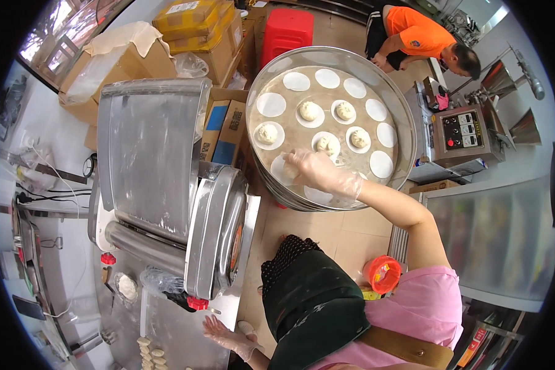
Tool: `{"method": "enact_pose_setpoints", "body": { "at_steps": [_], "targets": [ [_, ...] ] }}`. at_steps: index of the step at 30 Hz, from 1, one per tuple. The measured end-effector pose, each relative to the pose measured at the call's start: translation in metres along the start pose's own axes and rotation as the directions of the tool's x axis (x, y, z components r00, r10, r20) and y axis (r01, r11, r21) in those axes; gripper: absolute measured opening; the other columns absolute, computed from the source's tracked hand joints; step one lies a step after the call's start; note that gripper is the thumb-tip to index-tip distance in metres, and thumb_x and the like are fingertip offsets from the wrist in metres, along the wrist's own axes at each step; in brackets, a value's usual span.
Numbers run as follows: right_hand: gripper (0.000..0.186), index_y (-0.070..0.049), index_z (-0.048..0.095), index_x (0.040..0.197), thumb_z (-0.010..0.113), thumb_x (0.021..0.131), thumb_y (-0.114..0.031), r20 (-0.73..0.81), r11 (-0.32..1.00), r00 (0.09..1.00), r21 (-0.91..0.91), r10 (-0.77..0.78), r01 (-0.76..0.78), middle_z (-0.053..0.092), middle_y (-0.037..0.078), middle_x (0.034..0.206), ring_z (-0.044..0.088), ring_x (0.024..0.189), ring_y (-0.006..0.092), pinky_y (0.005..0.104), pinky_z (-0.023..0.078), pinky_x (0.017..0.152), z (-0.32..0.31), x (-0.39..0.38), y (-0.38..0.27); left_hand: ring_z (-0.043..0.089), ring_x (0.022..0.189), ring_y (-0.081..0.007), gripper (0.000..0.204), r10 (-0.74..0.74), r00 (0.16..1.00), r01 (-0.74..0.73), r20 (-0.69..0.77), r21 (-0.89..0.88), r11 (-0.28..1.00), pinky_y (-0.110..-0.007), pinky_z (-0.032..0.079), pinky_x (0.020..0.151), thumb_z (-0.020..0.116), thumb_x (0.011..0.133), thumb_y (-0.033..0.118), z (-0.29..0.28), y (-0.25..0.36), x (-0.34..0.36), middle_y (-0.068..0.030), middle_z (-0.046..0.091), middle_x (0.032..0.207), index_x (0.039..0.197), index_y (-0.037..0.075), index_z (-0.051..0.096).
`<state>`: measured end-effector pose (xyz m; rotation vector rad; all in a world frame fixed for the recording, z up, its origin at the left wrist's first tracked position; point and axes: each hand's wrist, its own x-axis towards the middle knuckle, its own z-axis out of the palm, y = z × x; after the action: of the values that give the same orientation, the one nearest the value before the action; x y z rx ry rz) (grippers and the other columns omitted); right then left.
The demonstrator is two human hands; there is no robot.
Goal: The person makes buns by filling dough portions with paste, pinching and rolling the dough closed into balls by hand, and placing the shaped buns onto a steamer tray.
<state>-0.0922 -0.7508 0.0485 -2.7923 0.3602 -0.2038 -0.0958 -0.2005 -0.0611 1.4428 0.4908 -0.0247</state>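
My right hand [319,172], in a clear glove, reaches over the near left part of a large round metal steamer tray [253,74]. Its fingers are closed and point down around a pale bun, mostly hidden beneath them, above a white paper round [280,168]. Several pleated buns sit on paper rounds in the tray, among them one bun [325,145] just beyond my fingers and another [267,134] to the left. Bare paper rounds [381,164] lie along the rim. My left hand [226,337], also gloved, is open with spread fingers beside the worktable edge, holding nothing.
A dough sheeter [154,142] stands on the metal worktable [185,333] at left, with dough pieces [152,354] and a flour bowl [126,287]. Cardboard boxes [219,46] and a red stool [288,34] stand behind. A person in orange [413,29] bends at far right. A red bucket [383,274] is near me.
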Motion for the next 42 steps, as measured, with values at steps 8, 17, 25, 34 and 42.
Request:
{"method": "enact_pose_setpoints", "body": {
  "at_steps": [8,17,25,34,42],
  "targets": [
    [0.07,-0.005,0.052,0.129,0.08,0.067,-0.022,0.154,0.982,0.988,-0.188,0.006,0.023,0.06,0.014,0.104,0.063,0.089,0.0326,0.0409,0.055,0.068,0.024,0.012,-0.001,0.04,0.134,-0.033,0.073,0.007,0.999,-0.006,-0.048,0.025,1.0,-0.044,0.025,0.116,0.026,0.1,0.058,0.018,0.009,-0.009,-0.0192,0.042,0.143,0.141,-0.001,0.033],
    [0.046,0.002,0.066,0.1,0.085,0.07,-0.028,0.158,0.334,0.98,0.936,-0.119,-0.11,0.068,0.018,0.093,0.066,0.084,0.0264,0.041,0.053,0.079,-0.079,-0.037,-0.071,0.048,0.128,-0.0245,0.054,-0.129,0.941,0.126,-0.313,-0.03,0.992,-0.038,0.033,0.111,0.042,0.101,0.036,-0.024,0.023,-0.015,-0.0151,0.05,0.137,0.141,0.001,0.038],
    [0.036,-0.004,0.064,0.11,0.075,0.076,0.001,0.655,0.438,0.443,0.747,-0.612,-0.5,0.067,0.004,0.099,0.06,0.087,0.0106,0.0257,0.05,0.08,0.075,-0.049,-0.364,0.062,0.107,-0.0225,0.031,-0.044,0.97,0.007,-0.24,-0.156,0.988,-0.036,0.048,0.095,0.056,0.097,0.022,-0.078,0.043,0.013,-0.0112,0.063,0.114,0.119,-0.001,0.056],
    [0.056,-0.004,0.053,0.125,0.077,0.075,-0.008,0.332,0.595,0.617,0.751,-0.714,0.285,0.061,0.016,0.108,0.061,0.096,0.0267,0.0364,0.05,0.083,0.327,-0.014,-0.692,0.061,0.107,-0.0215,0.033,-0.199,0.962,0.127,-0.186,-0.338,0.932,-0.034,0.046,0.098,0.056,0.098,0.023,-0.238,0.057,0.049,-0.0125,0.063,0.114,0.12,-0.002,0.057],
    [0.072,0.001,0.044,0.134,0.075,0.069,-0.004,0.156,0.385,0.353,0.455,-0.922,0.803,0.053,0.017,0.122,0.05,0.114,0.0365,0.0416,0.045,0.096,0.462,0.029,-0.835,0.062,0.103,-0.0182,0.03,-0.309,0.891,0.136,-0.334,-0.453,0.881,-0.033,0.048,0.096,0.054,0.098,0.021,-0.337,0.045,0.056,-0.0101,0.064,0.111,0.118,-0.001,0.059]
  ]
}}
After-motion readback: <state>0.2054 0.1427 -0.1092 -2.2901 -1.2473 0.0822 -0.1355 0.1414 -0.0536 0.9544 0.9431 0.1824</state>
